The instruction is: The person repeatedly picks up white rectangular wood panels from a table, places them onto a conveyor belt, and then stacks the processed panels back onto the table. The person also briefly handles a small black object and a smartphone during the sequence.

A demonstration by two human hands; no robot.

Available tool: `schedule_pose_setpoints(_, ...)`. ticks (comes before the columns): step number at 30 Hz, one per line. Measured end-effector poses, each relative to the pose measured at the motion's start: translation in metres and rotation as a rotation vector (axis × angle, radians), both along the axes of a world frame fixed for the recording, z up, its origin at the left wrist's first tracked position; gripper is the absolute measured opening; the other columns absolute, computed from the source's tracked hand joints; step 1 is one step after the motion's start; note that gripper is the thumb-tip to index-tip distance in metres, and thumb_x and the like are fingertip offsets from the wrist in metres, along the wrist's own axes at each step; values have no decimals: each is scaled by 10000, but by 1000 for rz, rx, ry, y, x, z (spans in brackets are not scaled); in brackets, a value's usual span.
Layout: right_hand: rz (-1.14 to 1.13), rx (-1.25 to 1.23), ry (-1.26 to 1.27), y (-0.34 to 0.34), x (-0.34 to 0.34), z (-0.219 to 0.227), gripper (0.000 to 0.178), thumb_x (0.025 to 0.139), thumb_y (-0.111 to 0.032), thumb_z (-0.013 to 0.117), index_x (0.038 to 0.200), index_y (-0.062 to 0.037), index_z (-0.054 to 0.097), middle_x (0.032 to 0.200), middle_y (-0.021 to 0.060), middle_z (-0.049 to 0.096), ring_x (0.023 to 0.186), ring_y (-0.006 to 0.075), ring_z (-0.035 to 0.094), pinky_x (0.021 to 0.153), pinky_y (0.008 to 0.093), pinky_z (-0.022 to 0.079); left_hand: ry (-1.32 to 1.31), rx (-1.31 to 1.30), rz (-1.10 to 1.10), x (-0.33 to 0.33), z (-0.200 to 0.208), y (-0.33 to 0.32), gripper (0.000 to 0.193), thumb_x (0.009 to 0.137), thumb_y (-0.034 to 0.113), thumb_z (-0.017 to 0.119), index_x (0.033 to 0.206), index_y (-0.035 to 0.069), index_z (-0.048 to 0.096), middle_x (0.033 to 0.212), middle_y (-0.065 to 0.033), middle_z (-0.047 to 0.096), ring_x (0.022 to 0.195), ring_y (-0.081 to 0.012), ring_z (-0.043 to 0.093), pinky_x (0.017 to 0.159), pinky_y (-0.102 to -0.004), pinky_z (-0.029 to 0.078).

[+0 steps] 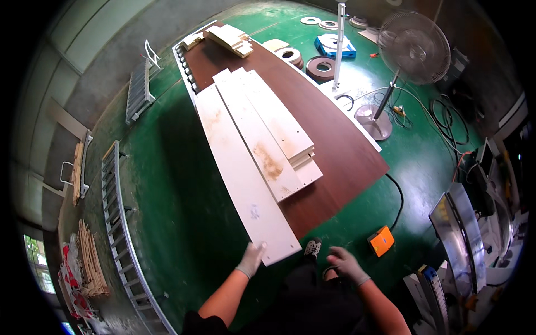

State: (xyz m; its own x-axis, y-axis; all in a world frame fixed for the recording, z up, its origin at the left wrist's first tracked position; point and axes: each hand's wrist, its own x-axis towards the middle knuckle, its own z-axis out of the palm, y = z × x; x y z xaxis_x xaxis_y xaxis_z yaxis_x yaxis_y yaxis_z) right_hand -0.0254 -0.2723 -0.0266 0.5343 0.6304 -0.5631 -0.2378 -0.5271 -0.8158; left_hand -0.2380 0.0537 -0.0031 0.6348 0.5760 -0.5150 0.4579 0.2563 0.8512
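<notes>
Gripping a long white board (pixel 245 178) near its closest end with the left hand (pixel 252 259).
Pinched at the left edge, with the thumb on top and the fingers going out of sight below; loosely open, fingers slightly bent, at the right hand (pixel 347 266), apart from the board and near its closest right corner. Laid lengthwise along the left side of a brown table (pixel 349 153), sticking out past the table's near end, just beside a stack of shorter white boards (pixel 268 120). Looks flat, narrow and straight-sided, off-white and matt, with square corners; smudged faintly tan toward the far end, marked with a small bluish-grey scrawl nearer the hands, and dotted with small dark spots close to the near end.
</notes>
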Motion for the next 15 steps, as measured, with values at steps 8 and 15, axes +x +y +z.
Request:
schedule_pose_setpoints(8,-453,216,477,42,-94,-5,602,955,-249,829,1413,38,562,1264,151,683,1131,237,675,992,372,563,32,-243,-116,-33,-13,-104,389,1116,281,577,1326,-40,643,1219,-125,708,1157,-206,651,1034,-406,525)
schedule_pose_setpoints(15,-505,174,433,-69,-128,8,410,948,-230,810,1227,-1,615,1095,103,711,950,210,705,824,364,586,-13,-761,42,-32,1,-116,458,1127,280,525,1527,61,484,1441,-113,620,1305,-281,625,1102,-504,530)
